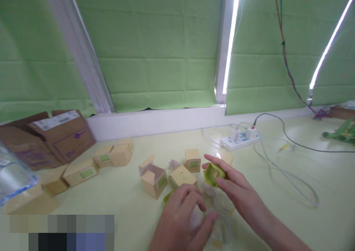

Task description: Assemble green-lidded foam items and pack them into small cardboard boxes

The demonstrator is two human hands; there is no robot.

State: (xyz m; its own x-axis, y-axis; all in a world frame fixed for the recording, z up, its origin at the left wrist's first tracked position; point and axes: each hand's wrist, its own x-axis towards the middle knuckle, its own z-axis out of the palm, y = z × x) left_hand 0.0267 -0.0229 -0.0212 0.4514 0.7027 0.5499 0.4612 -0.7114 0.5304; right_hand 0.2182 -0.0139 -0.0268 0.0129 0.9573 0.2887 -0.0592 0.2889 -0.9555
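My right hand (240, 188) grips a small green cup-shaped piece (213, 175) with a wavy rim, its hollow facing me and a pale round spot inside. To its left, my left hand (180, 219) is over the table with bent fingers and the thumb apart. A whitish, blurred thing (195, 217) shows between that thumb and the fingers; I cannot tell whether they touch. Another green piece (167, 198) peeks out behind the left hand. Just beyond stand an open small cardboard box (154, 180), a yellowish box (183, 176) and a closed box (192, 160).
Several small cardboard boxes (81, 172) line the left side, before a large open carton (69, 136). A clear plastic container (13, 177) is at the left edge. At right lie a white power strip (240, 139), loose cables (288, 180) and a green object (342, 134).
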